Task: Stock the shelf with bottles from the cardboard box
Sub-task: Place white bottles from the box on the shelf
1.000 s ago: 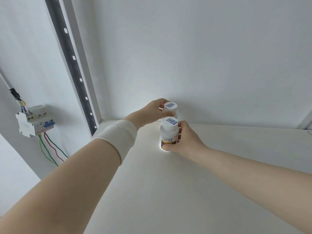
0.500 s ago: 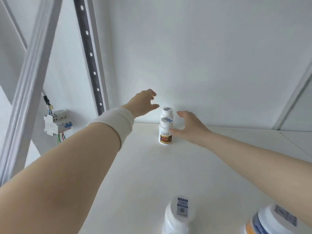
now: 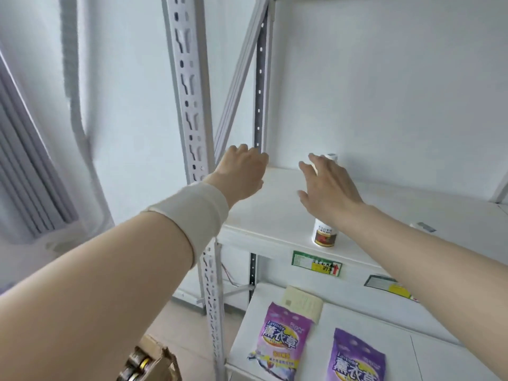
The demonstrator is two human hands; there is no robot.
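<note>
Both my hands hover empty over the white shelf board (image 3: 275, 204). My left hand (image 3: 242, 171) is at the board's left end with loosely curled fingers. My right hand (image 3: 327, 185) has its fingers spread. Behind my right hand's fingertips the cap of a white bottle (image 3: 330, 156) shows at the back of the shelf. A white bottle with a dark red label (image 3: 324, 235) stands at the shelf's front edge, partly hidden under my right wrist. The cardboard box (image 3: 154, 361) sits on the floor at the bottom left, with bottle tops showing inside.
A perforated grey upright (image 3: 189, 105) and a diagonal brace (image 3: 239, 78) frame the shelf's left side. The lower shelf (image 3: 412, 353) carries two purple detergent bags (image 3: 283, 342) and a cream packet (image 3: 302, 305). Price tags (image 3: 316, 264) hang on the upper shelf's front edge.
Both hands have let go of the two bottles and drawn back from them toward the shelf front. The view has pulled back and down, revealing the lower shelf and the box.
</note>
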